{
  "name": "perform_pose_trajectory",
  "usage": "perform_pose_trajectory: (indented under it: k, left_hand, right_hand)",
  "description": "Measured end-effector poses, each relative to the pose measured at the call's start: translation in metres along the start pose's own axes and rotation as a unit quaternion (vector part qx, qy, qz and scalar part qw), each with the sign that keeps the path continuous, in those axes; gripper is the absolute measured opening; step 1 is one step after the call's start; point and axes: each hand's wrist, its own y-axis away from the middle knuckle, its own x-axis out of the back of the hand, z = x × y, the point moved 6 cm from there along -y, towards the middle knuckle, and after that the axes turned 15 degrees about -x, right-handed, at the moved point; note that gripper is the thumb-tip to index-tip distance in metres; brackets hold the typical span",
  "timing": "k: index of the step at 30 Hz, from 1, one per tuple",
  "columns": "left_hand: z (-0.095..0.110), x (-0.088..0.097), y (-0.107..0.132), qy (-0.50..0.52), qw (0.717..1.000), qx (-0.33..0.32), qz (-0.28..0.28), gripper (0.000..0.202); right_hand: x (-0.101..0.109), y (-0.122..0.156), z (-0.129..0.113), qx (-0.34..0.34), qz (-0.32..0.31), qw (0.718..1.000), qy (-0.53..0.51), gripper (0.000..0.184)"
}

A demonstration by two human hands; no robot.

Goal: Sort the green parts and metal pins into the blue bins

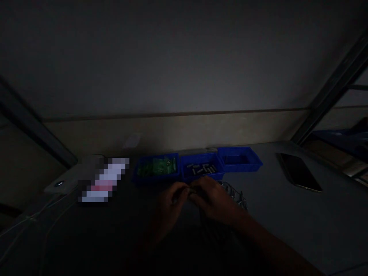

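Observation:
In the dim light, my left hand (171, 201) and my right hand (211, 197) meet at the fingertips in front of the bins. Both are closed in a pinch around something small and dark that I cannot make out. Just beyond them is a blue bin (220, 175) with several short metal cylinders (198, 168) in it. To its left, another blue bin (136, 177) contains green plastic packaging (161, 165). Partly behind my right hand and forearm lies a cluster of small metal parts (234, 193), whose kind is unclear.
A third blue bin (253, 165) stands at the back right. Farther right lies a dark phone or tablet (299, 172). At left are a white box (71, 176), a blurred-out patch and thin cables (34, 216). A wall (184, 130) rises behind the table (276, 214).

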Motion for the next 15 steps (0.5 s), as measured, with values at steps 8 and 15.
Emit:
perform_pose_trajectory:
  k: [8,15]
  left_hand:
    - [-0.002,-0.004,0.003,-0.023,1.0,0.012,-0.005,0.04]
    - [0.023,-0.028,0.017,-0.067,0.967,-0.126,-0.212,0.027]
  right_hand:
    - [0.009,0.0,-0.008,0.05,0.042,0.998,0.022,0.014]
    - [0.035,-0.013,0.034,-0.054,0.156,0.982,0.096,0.029]
